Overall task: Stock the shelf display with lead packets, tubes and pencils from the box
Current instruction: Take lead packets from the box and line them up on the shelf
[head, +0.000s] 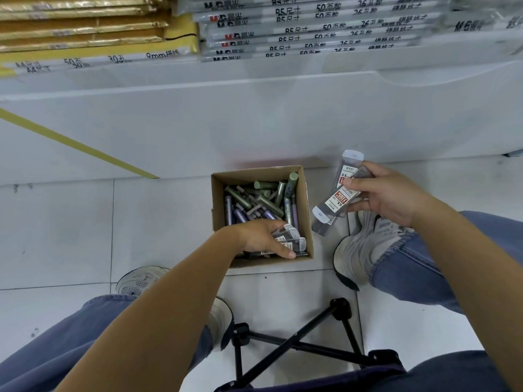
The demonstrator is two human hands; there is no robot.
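Note:
A small open cardboard box [305, 199] stands on the tiled floor between my feet. Inside it lie several green and purple tubes [256, 202] and, at its near side, grey lead packets [291, 239]. My left hand [261, 239] reaches into the box's near side and is closed on those packets. To the right of the box, my right hand [387, 193] holds up a fan of grey lead packets [336, 193] with red and white labels, above my right shoe.
The white shelf base [254, 123] rises just behind the box; stacked notebooks [311, 29] and gold-edged pads [79, 26] fill the shelf above. My grey shoes [359, 247] flank the box. A black folding stool frame [297, 346] sits below me.

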